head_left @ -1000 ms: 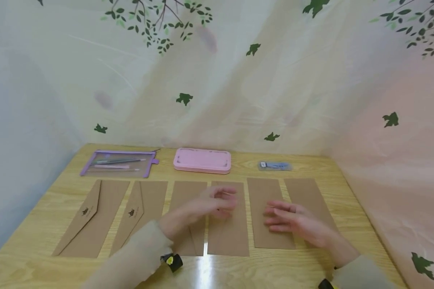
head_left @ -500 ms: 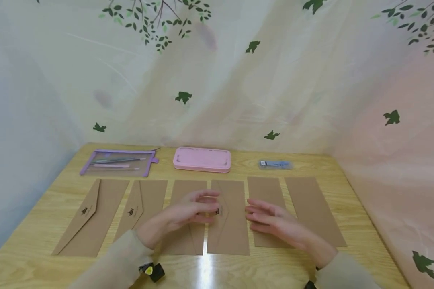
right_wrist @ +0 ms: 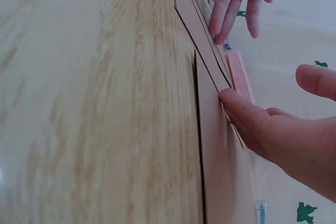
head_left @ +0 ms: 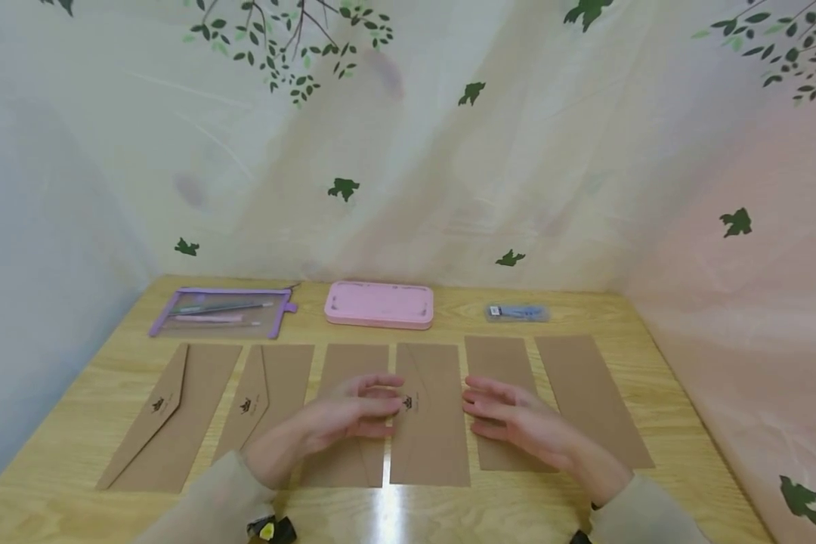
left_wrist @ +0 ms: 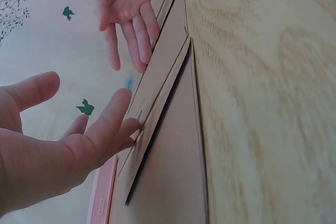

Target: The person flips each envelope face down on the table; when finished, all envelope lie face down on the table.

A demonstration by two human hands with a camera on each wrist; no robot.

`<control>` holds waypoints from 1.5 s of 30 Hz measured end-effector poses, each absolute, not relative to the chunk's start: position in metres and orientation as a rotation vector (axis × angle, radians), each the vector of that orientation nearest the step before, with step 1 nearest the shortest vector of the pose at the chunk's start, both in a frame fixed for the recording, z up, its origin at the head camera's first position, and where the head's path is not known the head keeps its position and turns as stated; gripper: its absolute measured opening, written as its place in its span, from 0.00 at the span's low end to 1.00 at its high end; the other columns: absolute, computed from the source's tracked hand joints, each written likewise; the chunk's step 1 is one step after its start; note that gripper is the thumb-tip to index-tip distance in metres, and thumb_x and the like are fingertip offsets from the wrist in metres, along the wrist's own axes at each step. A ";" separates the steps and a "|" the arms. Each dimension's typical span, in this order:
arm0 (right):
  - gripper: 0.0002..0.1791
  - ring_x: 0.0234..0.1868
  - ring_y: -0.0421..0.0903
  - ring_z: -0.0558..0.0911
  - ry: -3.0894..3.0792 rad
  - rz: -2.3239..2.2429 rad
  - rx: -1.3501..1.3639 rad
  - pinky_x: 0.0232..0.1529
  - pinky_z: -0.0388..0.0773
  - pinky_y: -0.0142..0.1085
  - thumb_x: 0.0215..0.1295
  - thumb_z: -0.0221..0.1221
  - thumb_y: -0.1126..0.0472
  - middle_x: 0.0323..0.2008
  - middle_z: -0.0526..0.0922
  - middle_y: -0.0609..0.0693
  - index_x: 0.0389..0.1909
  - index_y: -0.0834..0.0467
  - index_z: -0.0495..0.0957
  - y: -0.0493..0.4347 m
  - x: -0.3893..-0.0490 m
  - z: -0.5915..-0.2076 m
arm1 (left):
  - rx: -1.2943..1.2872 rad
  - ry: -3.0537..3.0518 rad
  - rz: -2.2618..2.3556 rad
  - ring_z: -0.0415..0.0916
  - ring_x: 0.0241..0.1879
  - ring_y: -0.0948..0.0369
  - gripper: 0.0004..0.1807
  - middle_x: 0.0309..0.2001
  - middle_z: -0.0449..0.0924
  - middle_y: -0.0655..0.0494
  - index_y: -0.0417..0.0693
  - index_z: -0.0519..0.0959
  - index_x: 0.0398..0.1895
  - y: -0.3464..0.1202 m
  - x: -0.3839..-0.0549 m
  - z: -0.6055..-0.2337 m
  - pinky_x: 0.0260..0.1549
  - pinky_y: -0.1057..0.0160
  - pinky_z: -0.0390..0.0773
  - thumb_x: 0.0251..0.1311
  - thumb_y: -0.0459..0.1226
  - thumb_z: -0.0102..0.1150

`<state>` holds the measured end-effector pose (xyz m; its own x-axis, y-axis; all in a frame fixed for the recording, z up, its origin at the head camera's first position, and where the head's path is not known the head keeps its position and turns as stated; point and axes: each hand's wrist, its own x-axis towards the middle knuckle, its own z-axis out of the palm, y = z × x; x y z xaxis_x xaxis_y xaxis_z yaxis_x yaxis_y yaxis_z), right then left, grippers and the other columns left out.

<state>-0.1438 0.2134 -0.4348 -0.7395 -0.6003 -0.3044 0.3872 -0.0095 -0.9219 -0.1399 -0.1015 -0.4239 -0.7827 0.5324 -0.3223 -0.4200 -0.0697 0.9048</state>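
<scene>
Several brown paper envelopes lie in a row, and a middle envelope point(head_left: 435, 446) shows a pointed flap and a small crown print. My left hand point(head_left: 350, 412) is over the envelope just left of it, fingers relaxed, fingertips at the middle one's left edge. Facing it, my right hand point(head_left: 517, 415) is over the plain envelope point(head_left: 499, 355) on the other side, fingertips close to the middle one's right edge. Both palms face inward and neither hand grips anything. In the left wrist view, the left hand's fingers point(left_wrist: 107, 121) are extended near the envelopes.
Behind the row are a purple-edged clear pouch point(head_left: 221, 312) with pens, a pink case point(head_left: 379, 305) and a small clear pack point(head_left: 517, 313) of blue items. Two flapped envelopes point(head_left: 177, 438) lie at the left. A patterned curtain point(head_left: 408, 151) closes the wooden table's back and sides.
My left hand has moved left off the middle envelope, uncovering its crown print. My right hand has shifted left, toward that envelope, uncovering more of the far-right one.
</scene>
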 end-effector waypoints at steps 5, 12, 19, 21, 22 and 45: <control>0.38 0.77 0.65 0.50 1.559 -1.826 -0.247 0.71 0.65 0.48 0.79 0.50 0.62 0.77 0.44 0.72 0.78 0.71 0.40 0.215 -0.143 -0.437 | 0.121 1.567 1.925 0.72 0.61 0.45 0.33 0.71 0.59 0.30 0.28 0.59 0.73 -0.103 -0.140 -0.426 0.59 0.46 0.77 0.69 0.30 0.60; 0.39 0.77 0.64 0.52 1.545 -1.827 -0.233 0.71 0.66 0.48 0.80 0.51 0.59 0.77 0.46 0.72 0.79 0.70 0.41 0.216 -0.143 -0.436 | 0.136 1.586 1.916 0.71 0.62 0.45 0.34 0.69 0.62 0.30 0.28 0.59 0.73 -0.105 -0.142 -0.429 0.61 0.47 0.76 0.69 0.32 0.61; 0.38 0.77 0.63 0.53 1.503 -1.838 -0.193 0.71 0.67 0.48 0.80 0.49 0.60 0.77 0.47 0.70 0.79 0.69 0.42 0.215 -0.147 -0.436 | 0.119 1.660 1.902 0.72 0.62 0.47 0.32 0.69 0.64 0.32 0.29 0.61 0.71 -0.102 -0.144 -0.431 0.64 0.47 0.73 0.69 0.34 0.61; 0.37 0.77 0.63 0.55 1.493 -1.843 -0.182 0.71 0.67 0.48 0.80 0.49 0.60 0.77 0.48 0.70 0.79 0.69 0.42 0.215 -0.148 -0.436 | 0.117 1.684 1.892 0.71 0.63 0.46 0.32 0.70 0.64 0.33 0.30 0.62 0.71 -0.101 -0.143 -0.430 0.63 0.46 0.74 0.70 0.34 0.61; 0.37 0.76 0.62 0.56 1.487 -1.847 -0.176 0.70 0.67 0.48 0.80 0.49 0.60 0.77 0.48 0.70 0.79 0.69 0.42 0.215 -0.148 -0.436 | 0.117 1.690 1.888 0.70 0.64 0.45 0.32 0.70 0.64 0.33 0.30 0.62 0.71 -0.100 -0.143 -0.430 0.63 0.46 0.74 0.69 0.34 0.61; 0.38 0.71 0.62 0.66 1.465 -1.930 -0.166 0.70 0.67 0.51 0.80 0.50 0.60 0.75 0.52 0.72 0.78 0.70 0.40 0.217 -0.151 -0.434 | 0.143 1.669 1.902 0.67 0.66 0.40 0.32 0.69 0.63 0.31 0.28 0.61 0.70 -0.095 -0.138 -0.429 0.59 0.45 0.77 0.69 0.34 0.60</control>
